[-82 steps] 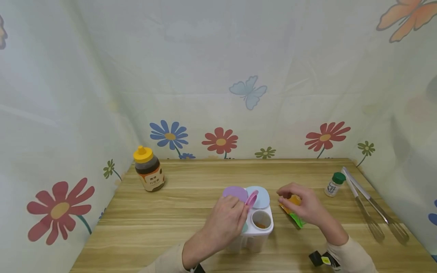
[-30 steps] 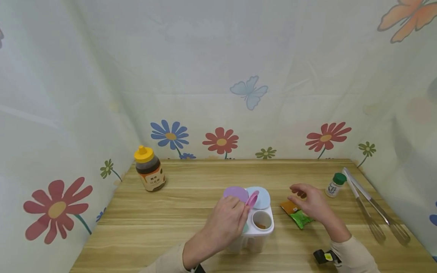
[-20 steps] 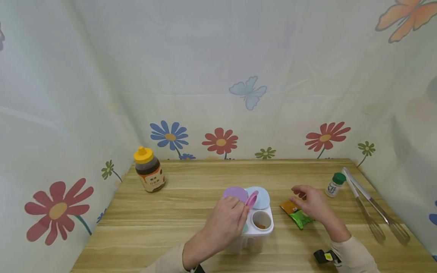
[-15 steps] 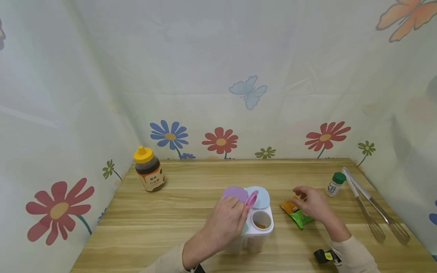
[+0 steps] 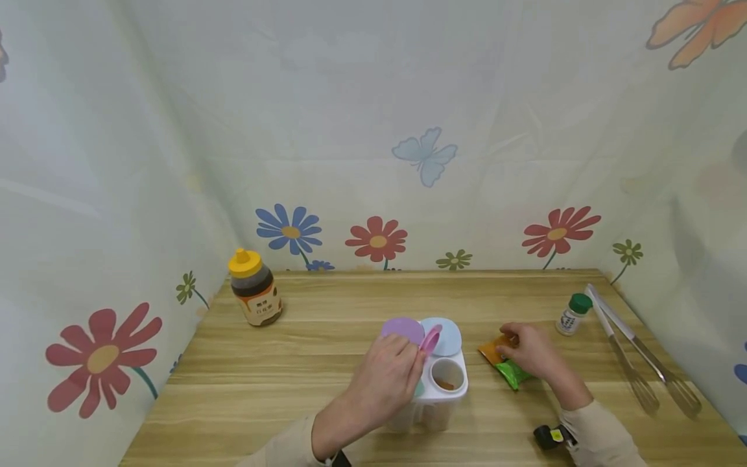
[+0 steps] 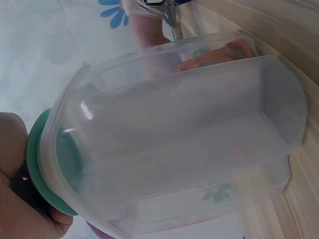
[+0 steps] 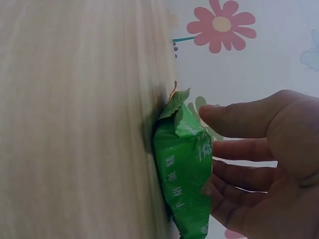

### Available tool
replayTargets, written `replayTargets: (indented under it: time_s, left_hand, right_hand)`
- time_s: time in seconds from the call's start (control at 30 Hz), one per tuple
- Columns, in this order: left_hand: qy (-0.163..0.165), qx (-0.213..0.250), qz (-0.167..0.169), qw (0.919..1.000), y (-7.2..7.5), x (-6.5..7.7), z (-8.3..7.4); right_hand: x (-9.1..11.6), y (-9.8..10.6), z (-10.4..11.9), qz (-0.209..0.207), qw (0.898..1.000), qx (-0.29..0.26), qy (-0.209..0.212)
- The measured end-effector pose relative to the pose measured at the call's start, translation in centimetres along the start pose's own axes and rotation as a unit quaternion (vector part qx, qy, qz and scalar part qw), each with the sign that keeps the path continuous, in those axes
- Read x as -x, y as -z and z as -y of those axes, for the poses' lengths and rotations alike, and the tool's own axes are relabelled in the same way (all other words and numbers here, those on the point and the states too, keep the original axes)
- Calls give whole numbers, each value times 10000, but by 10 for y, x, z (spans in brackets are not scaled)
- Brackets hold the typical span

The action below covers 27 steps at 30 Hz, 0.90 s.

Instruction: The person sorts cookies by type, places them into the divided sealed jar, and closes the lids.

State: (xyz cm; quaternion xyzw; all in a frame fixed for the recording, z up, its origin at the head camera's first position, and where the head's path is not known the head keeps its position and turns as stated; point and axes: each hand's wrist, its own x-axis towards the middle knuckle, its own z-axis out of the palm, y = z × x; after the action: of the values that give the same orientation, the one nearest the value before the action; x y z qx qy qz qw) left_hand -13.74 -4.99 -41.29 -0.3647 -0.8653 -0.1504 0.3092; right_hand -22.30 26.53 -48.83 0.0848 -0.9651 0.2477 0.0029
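From where I stand, the left hand (image 5: 382,373) is over the near left part of a clear container (image 5: 434,395) that stands upright at the near middle of the tabletop (image 5: 309,370), and its grip holds a pink lid (image 5: 430,340) tilted up beside the thumb. Under that hand is a teal lid (image 6: 36,164), while a purple lid (image 5: 404,329) and a blue lid (image 5: 446,336) cover the two far compartments, left and right. The near right compartment (image 5: 447,368) is uncovered, with brown contents (image 5: 445,385) low inside it. Just right of the container, an orange packet (image 5: 489,351) lies on the tabletop, and a green packet (image 5: 513,374) lies nearer, right up against it. The right hand (image 5: 537,353) is over both, thumb and fingertips at the far right part of the orange one; the green packet blocks the close view, so I can't tell whether that grip pinches anything. Well off to the far left stands a honey-coloured bottle (image 5: 257,295) with a yellow cap (image 5: 244,263). On the right, a shaker (image 5: 569,320) with a green top (image 5: 580,303) stands beside long metal tongs (image 5: 644,353). Behind everything hangs a pale curtain (image 5: 350,97) printed with flowers and butterflies.
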Motion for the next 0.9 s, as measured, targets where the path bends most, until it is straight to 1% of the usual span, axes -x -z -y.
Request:
replayTargets:
  time_s: [0.27, 0.4, 0.63, 0.77, 0.9]
  left_hand:
    - [-43, -2, -58, 10000, 1, 0, 0]
    - [-34, -12, -43, 10000, 1, 0, 0]
    - [16, -13, 22, 10000, 2, 0, 0]
    - [33, -27, 43, 10000, 1, 0, -1]
    - [69, 30, 59, 10000, 1, 1, -1]
  right_hand:
    - [0, -2, 0, 37, 9999, 137, 43]
    - [-1, -4, -1, 108, 9997, 188, 61]
    - [-4, -5, 1, 114, 9989, 452, 61]
    - [-4, -5, 4, 178, 9987, 487, 4]
    - [-4, -6, 4, 209, 9985, 512, 41]
